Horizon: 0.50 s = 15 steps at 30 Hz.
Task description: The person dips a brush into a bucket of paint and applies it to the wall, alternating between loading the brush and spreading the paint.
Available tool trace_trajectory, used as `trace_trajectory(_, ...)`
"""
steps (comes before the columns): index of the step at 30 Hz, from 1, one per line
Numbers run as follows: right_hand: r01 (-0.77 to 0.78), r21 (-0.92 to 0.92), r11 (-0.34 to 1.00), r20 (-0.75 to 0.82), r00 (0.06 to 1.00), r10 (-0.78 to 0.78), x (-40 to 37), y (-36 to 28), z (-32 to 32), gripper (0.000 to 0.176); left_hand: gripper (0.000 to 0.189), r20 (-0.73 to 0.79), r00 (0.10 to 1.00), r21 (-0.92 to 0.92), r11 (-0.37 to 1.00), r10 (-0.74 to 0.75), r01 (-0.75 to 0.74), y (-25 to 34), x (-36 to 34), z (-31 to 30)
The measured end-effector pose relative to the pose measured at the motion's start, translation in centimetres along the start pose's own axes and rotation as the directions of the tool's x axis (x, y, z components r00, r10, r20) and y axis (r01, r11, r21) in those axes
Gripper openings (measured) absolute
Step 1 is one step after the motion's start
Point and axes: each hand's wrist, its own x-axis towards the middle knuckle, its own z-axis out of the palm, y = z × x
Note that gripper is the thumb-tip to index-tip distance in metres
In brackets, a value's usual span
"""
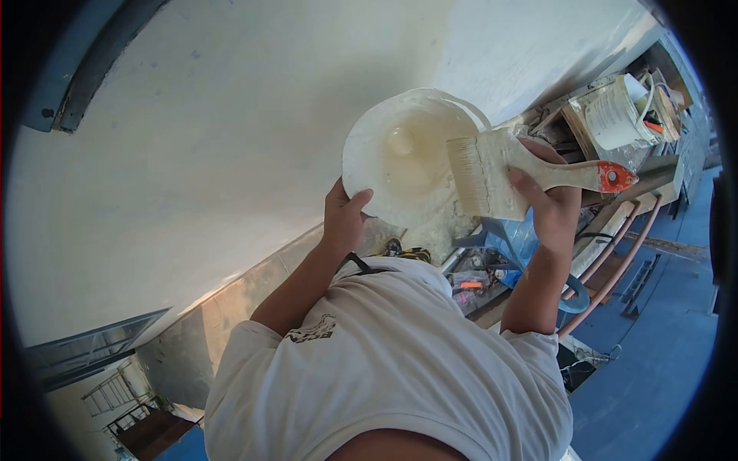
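My left hand [345, 218] is closed on the rim of a round white bucket [364, 157], with the thumb over its edge. The bucket is tilted so that its inside faces me, and a pale, cloudy liquid [415, 161] shows at the bottom. In my right hand [547, 201] is a wide paintbrush [492, 173], gripped near the base of its handle. Its off-white bristles point left and overlap the right side of the bucket. The handle, with a red end, points right. Whether the bristles touch the bucket cannot be told.
A pale wall [231, 154] rises in front of me. To the right, a white pail [611, 119] stands among wood pieces and clutter. Copper-coloured curved bars [626, 257] run beside a blue surface [646, 346]. Lower left, a metal ladder-like frame [108, 396] shows.
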Motion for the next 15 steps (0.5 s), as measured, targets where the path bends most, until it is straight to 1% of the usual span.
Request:
trace_trajectory(1,0.009,-0.01,1.0,0.004,1.0,-0.009,0.3,-0.5,0.5,0.034,0.037,0.004,1.0,-0.012,1.0,0.006,-0.006,0.2,0.2,0.5)
trace_trajectory(3,-0.03,-0.12,0.992,0.042,0.998,0.035,0.7,-1.2,1.3,0.031,0.036,0.067,0.995,-0.008,0.997,0.075,-0.075,0.8,0.4,1.5)
trace_trajectory(4,0.014,-0.171,0.985,0.011,1.0,-0.013,0.9,-1.2,1.8,0.028,0.036,0.07,0.994,-0.02,0.997,0.082,-0.081,1.0,0.6,1.8)
trace_trajectory(5,0.024,-0.18,0.983,0.016,1.0,-0.021,1.1,-1.4,2.2,0.028,0.036,0.099,0.988,-0.019,0.993,0.121,-0.12,1.1,0.8,2.0)
trace_trajectory(6,0.059,-0.241,0.969,0.006,0.998,-0.059,1.3,-1.6,2.6,0.029,0.037,0.126,0.979,-0.019,0.987,0.159,-0.158,1.2,0.8,2.2)
trace_trajectory(8,0.121,-0.357,0.926,0.002,0.992,-0.129,1.9,-1.8,3.1,0.03,0.038,0.13,0.974,-0.04,0.983,0.185,-0.181,1.7,0.6,3.0)
trace_trajectory(9,0.13,-0.362,0.923,0.006,0.991,-0.137,2.1,-2.0,3.5,0.03,0.039,0.133,0.97,-0.049,0.979,0.204,-0.199,1.9,0.5,3.2)
trace_trajectory(11,0.162,-0.452,0.877,0.021,0.985,-0.171,2.6,-2.6,4.4,0.03,0.04,0.139,0.964,-0.056,0.973,0.228,-0.222,2.2,0.5,3.5)
trace_trajectory(15,0.205,-0.479,0.854,0.056,0.977,-0.203,3.6,-3.1,5.8,0.029,0.042,0.149,0.952,-0.103,0.962,0.266,-0.253,2.4,0.4,3.8)
